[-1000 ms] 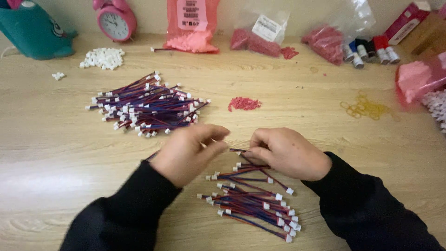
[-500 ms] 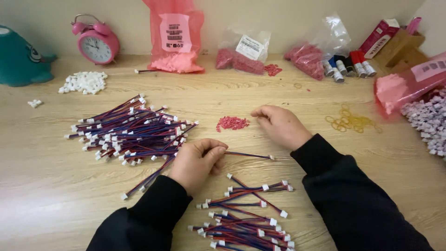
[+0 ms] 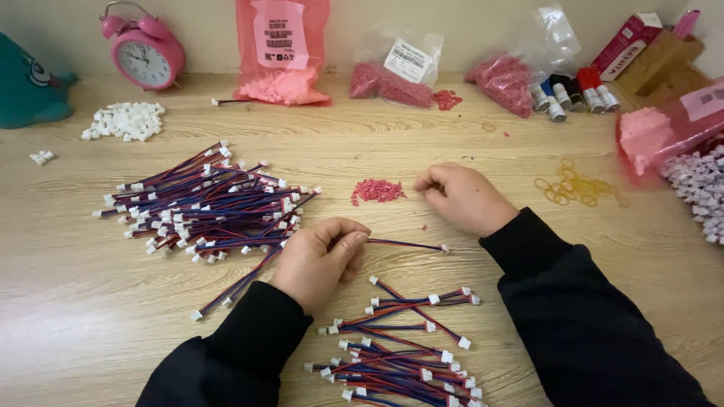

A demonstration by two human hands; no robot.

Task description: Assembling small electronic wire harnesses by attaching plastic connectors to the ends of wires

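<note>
We pinch one thin red-and-blue wire lead [image 3: 403, 244] in our left hand [image 3: 320, 260] — its white plug end lies free on the pale wooden table [image 3: 90, 316].

Our right hand [image 3: 460, 197] reaches with fingertips closed together at the small heap of tiny red plastic pieces [image 3: 377, 190], whether gripping one we cannot tell. A big loose pile of matching leads [image 3: 204, 207] lies to the left, a smaller bundle of them [image 3: 403, 347] nearest us — yellow rubber bands [image 3: 577, 188] to the right.

- I'm looking at a home assembly bench: a wooden table [image 3: 98, 316] against a plain wall.
- Wire bundles [image 3: 204, 207] and bagged pink parts [image 3: 283, 53] cover it.
- A pink alarm clock [image 3: 145, 51] stands at its far edge.
</note>
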